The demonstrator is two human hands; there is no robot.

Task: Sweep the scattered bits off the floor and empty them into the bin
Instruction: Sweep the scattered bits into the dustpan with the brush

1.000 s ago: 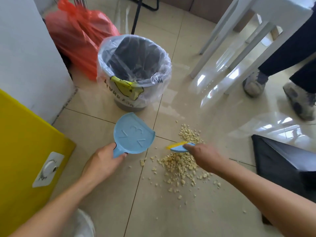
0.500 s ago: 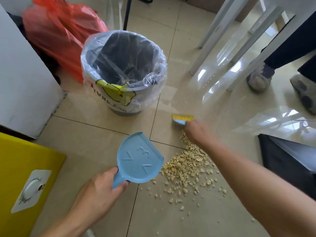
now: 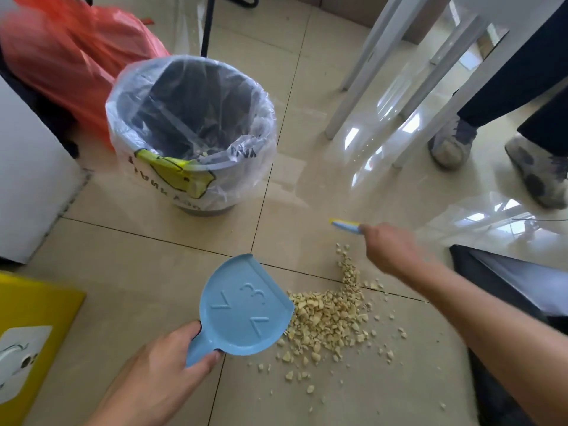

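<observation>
A crumpled orange plastic bag (image 3: pixel 76 63) slumps at the upper left, partly blurred, against a dark shape behind it. Just in front of it stands a plain white cabinet (image 3: pixel 27 179), cut off by the left edge. Nearer the camera is a bright yellow box (image 3: pixel 37 305) bearing a white fitting (image 3: pixel 21 361) on its face. A thin black pole (image 3: pixel 208 23) rises at the top centre. At the upper right, slanted white table legs (image 3: pixel 378 56) stand beside another person's dark trouser legs (image 3: pixel 522 75) and two worn grey shoes (image 3: pixel 448 146), set apart. A black flat-sided object (image 3: pixel 516 290) fills the lower right.
</observation>
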